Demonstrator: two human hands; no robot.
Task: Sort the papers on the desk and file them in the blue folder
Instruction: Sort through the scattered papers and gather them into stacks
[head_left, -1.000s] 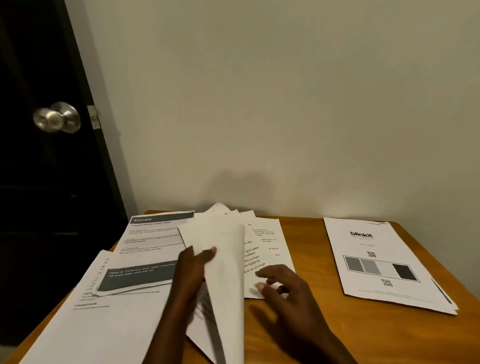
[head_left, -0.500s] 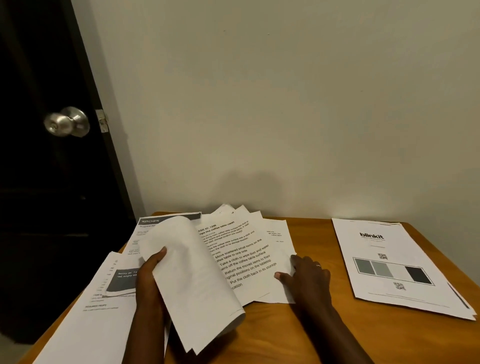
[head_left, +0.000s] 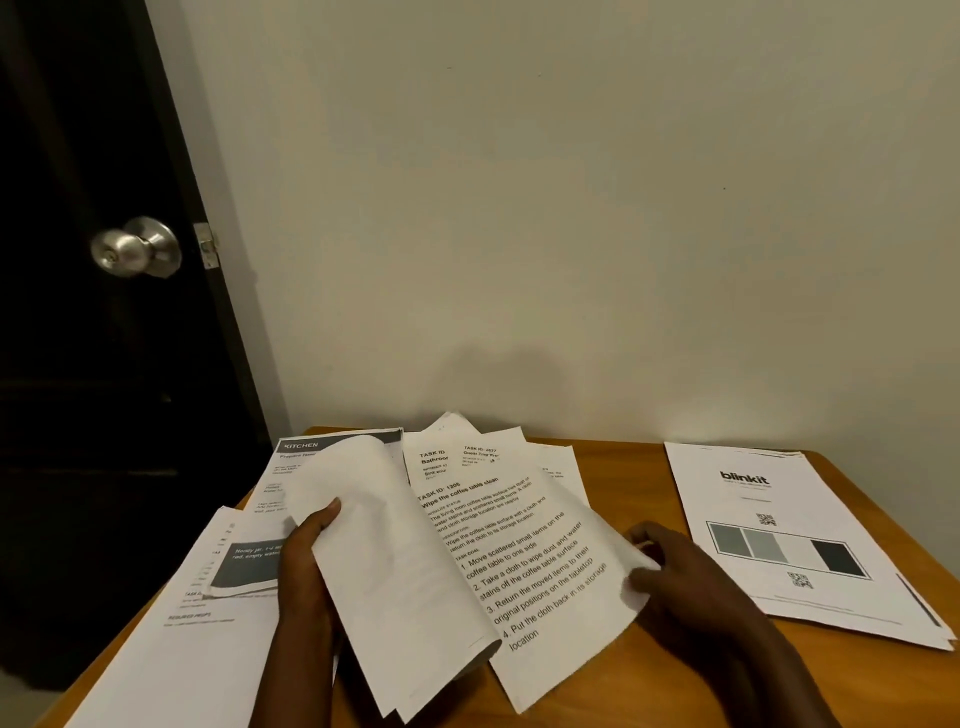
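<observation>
The right hand (head_left: 696, 577), which half a second ago lay flat on the edge of the pile, now has its fingers curled and pinches the right edge of the coffee-table sheet (head_left: 540, 561). That sheet sits nearer and more exposed than before. The left hand (head_left: 304, 566) still grips the turned-back sheets (head_left: 395, 545), thumb on top and fingers hidden behind, and the sheets are rolled over toward 9 o'clock, blank side up.

The coffee-table sheet is white with black print, headed "Wipe the coffee table clean", and lies tilted at the middle of the wooden desk (head_left: 623, 675). At 8 o'clock a long sheet (head_left: 182, 649) runs off the near edge. At 3 o'clock, well apart from the hands, the blinkit stack (head_left: 779, 530) lies flat, showing grey blocks and QR codes. At 12 o'clock the fanned papers (head_left: 467, 452) spread out behind, and the KITCHEN sheet (head_left: 311, 452) lies at 11 o'clock.

Beyond the desk stand a pale wall (head_left: 571, 208) and a dark door (head_left: 78, 364) with a metal knob (head_left: 135, 249).
</observation>
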